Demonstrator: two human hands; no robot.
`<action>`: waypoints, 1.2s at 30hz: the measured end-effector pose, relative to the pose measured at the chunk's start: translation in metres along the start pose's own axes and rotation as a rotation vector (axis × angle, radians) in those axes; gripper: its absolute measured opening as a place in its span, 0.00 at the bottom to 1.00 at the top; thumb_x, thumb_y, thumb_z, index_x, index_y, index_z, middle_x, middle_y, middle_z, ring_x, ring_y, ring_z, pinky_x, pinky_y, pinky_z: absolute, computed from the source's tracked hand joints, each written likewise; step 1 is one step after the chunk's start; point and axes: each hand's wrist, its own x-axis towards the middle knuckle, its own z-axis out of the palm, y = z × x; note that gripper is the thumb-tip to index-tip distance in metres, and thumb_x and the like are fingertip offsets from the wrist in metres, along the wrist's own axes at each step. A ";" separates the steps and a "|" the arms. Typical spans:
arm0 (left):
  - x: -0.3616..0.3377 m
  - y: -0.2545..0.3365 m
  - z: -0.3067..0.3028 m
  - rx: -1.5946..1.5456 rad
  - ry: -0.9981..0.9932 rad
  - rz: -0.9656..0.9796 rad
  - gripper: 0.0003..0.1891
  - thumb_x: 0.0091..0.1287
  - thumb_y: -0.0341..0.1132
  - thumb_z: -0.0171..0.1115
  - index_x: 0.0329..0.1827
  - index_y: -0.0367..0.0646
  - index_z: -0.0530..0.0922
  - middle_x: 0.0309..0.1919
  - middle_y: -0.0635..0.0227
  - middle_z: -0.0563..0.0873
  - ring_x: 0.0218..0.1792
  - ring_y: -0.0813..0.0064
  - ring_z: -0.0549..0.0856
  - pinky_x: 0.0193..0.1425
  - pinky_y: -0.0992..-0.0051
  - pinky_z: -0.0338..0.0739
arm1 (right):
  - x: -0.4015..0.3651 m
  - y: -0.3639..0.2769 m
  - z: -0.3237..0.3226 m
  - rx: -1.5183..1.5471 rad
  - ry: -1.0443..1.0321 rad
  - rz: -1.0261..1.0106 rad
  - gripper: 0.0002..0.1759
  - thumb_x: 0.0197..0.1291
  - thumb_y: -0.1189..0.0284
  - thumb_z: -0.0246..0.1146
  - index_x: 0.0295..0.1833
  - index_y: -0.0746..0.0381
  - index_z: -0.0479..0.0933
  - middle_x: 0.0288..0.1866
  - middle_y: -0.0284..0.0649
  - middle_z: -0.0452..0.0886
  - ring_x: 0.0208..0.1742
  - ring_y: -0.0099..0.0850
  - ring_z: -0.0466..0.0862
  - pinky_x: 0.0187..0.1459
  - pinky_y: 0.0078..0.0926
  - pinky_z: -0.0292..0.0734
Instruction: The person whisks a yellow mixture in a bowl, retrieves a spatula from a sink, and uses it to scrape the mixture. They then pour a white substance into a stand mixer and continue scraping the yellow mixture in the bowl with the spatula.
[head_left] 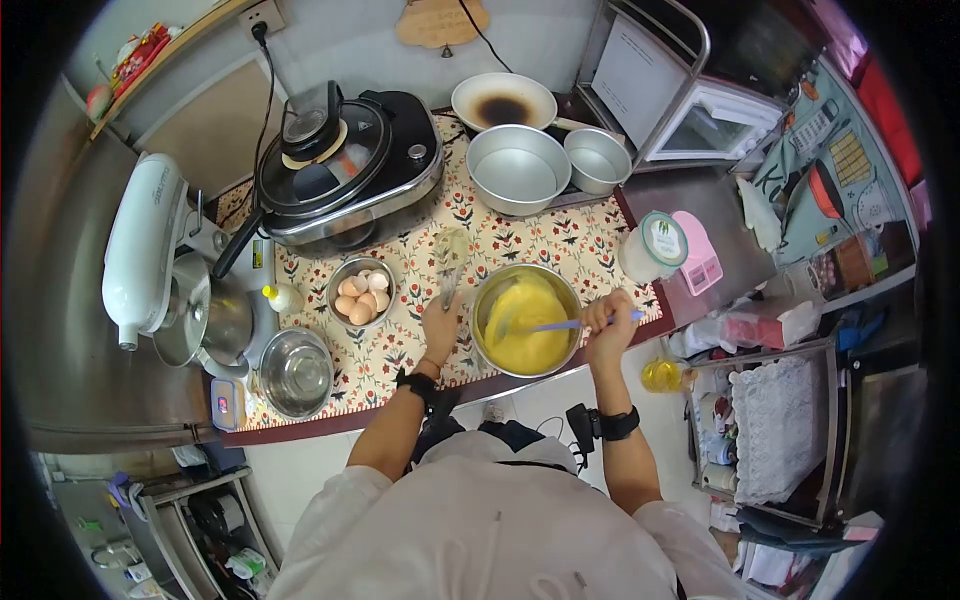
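Observation:
My right hand (607,325) grips the blue handle of a spatula (560,325), whose blurred head sits in yellow batter (525,330). The batter fills part of a steel bowl (487,352) in front of me. Left of the bowl, my left hand (440,325) is closed on the handle of a whisk-like utensil (450,262), its pale, coated end pointing away from me. A small bowl (335,287) of eggshells (360,300) stands to the left of that hand.
Empty steel bowl (296,373) and stand mixer (147,240) at left; electric pan (345,170) behind. Round tins (518,165) (598,160) and a frying pan (503,100) stand at the back. A lidded tub (655,245) is at right.

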 end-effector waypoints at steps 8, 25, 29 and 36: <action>0.040 0.015 0.027 -0.028 -0.283 0.186 0.16 0.60 0.41 0.58 0.41 0.36 0.79 0.26 0.61 0.83 0.26 0.74 0.79 0.34 0.73 0.73 | 0.020 0.036 -0.015 -0.257 0.100 -0.293 0.13 0.58 0.71 0.48 0.21 0.58 0.58 0.10 0.31 0.56 0.12 0.22 0.56 0.21 0.22 0.59; 0.000 0.009 -0.006 -0.123 -0.132 0.122 0.15 0.61 0.40 0.55 0.39 0.34 0.74 0.32 0.51 0.82 0.34 0.58 0.81 0.40 0.69 0.72 | -0.024 0.088 -0.014 -0.256 -0.171 -0.261 0.12 0.56 0.75 0.46 0.20 0.62 0.61 0.12 0.34 0.61 0.14 0.22 0.61 0.19 0.19 0.57; 0.013 0.032 -0.016 -0.016 -0.373 0.022 0.13 0.60 0.37 0.55 0.40 0.35 0.73 0.29 0.55 0.82 0.33 0.63 0.81 0.41 0.68 0.72 | -0.056 0.066 -0.033 -0.246 -0.369 0.054 0.15 0.58 0.70 0.48 0.20 0.61 0.59 0.09 0.32 0.56 0.12 0.23 0.58 0.19 0.23 0.58; -0.033 0.008 -0.017 -0.311 -0.236 -0.174 0.10 0.62 0.36 0.55 0.36 0.37 0.72 0.19 0.66 0.77 0.14 0.79 0.75 0.14 0.79 0.70 | -0.009 0.039 -0.002 -0.226 -0.187 -0.138 0.15 0.57 0.72 0.48 0.19 0.61 0.59 0.10 0.32 0.58 0.12 0.22 0.57 0.18 0.20 0.56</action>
